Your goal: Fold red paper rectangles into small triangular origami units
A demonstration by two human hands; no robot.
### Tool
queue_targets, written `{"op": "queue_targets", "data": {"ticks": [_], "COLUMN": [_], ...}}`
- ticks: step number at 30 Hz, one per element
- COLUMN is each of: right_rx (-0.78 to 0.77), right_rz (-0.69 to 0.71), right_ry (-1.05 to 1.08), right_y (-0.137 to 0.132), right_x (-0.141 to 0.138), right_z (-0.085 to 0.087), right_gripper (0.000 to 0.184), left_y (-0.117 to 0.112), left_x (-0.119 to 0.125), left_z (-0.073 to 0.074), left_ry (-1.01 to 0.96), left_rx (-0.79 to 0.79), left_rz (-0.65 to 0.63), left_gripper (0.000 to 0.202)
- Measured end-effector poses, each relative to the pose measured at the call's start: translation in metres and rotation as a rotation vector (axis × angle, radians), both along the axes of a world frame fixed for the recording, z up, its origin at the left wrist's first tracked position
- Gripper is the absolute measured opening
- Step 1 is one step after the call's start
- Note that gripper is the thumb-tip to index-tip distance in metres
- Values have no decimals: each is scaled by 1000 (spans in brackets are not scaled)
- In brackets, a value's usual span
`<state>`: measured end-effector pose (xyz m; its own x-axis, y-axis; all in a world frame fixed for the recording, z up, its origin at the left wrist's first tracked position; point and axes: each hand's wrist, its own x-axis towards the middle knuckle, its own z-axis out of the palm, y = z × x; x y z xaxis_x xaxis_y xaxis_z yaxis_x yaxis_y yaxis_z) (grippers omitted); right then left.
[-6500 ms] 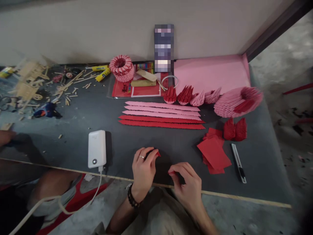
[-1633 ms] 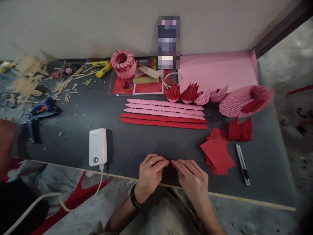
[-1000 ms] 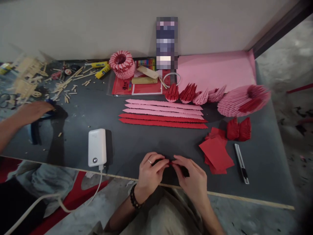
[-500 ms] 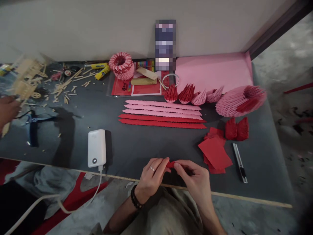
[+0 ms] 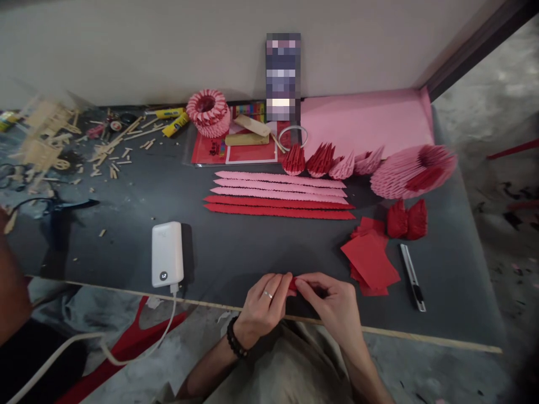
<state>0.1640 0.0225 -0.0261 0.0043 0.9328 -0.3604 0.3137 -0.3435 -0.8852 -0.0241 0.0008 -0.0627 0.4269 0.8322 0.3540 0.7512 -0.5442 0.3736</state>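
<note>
Both my hands meet at the near edge of the dark table [image 5: 236, 247]. My left hand [image 5: 264, 303], with a ring and a bead bracelet, and my right hand [image 5: 332, 303] pinch a small folded red paper piece [image 5: 292, 283] between their fingertips. Most of the piece is hidden by my fingers. A stack of red paper squares [image 5: 370, 261] lies just right of my right hand.
A white power bank [image 5: 167, 254] with a cable lies to the left, a utility knife [image 5: 412, 278] to the right. Long red and pink paper strips [image 5: 280, 193], folded paper clusters [image 5: 406, 219], a large pink paper model [image 5: 410, 171], wooden sticks [image 5: 109, 151] and another person's arm [image 5: 12, 286] at far left.
My hands have stayed together on the red piece and drifted slightly toward the table edge. The other person's hand reached over the left side of the table and drew back; the blue tool there is gone.
</note>
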Motion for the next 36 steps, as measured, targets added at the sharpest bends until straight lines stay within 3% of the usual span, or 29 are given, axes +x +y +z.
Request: {"op": "queue_targets", "data": {"ticks": [6,12,18,28,36], "right_rx": [-61,-16,18,1,-5], "right_rz": [-29,-48,19,-26,53], "right_ry": [111,46,17,33,-15], "right_y": [-6,-3,1,5,5], "right_x": [4,-2,-3,-2,-8], "right_z": [-2,0,2,6,7], "right_gripper": [25,23,25,22,22], "left_y": [-1,-1,1,4,10], "left_x": [1,-3,3,4,7], "left_z": [1,1,-1,-4,-1], "left_ry": [-81,-81,-123,-151,-240], "left_rx": [-23,-6,20,6,9], "left_rz": [13,-39,57,9,104], "left_gripper": [61,61,60,53,48]}}
